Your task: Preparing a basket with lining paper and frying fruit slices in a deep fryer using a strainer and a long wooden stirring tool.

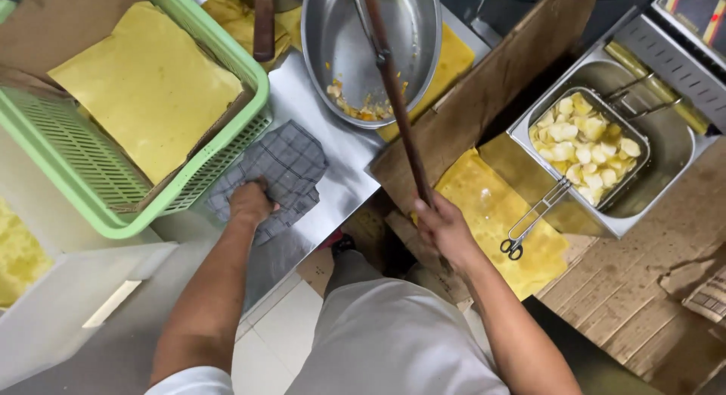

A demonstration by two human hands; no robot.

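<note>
Starting at nine o'clock, I count one green plastic basket [113, 213] lined with a single yellow sheet [147, 85]. Just right of it, at about seven o'clock from frame centre, my left hand [249, 202] presses down on one grey checked cloth [283, 168] on the steel counter [340, 183], fingers curled into the fabric. By my judgement the wiping is under way; the counter around the cloth looks mostly clean.

At twelve o'clock sits one steel bowl [333, 40], nearly emptied: only a few yellow scraps [363, 108] lie at its near edge. One long wooden stick [397, 108] crosses it, and my right hand [442, 229], at five o'clock, is closed around its lower end.

At three o'clock, one fryer tank [673, 149] holds one wire basket [582, 145] full of pale pieces, too many to count surely. That batch seems still cooking, so lifting it out remains.
</note>
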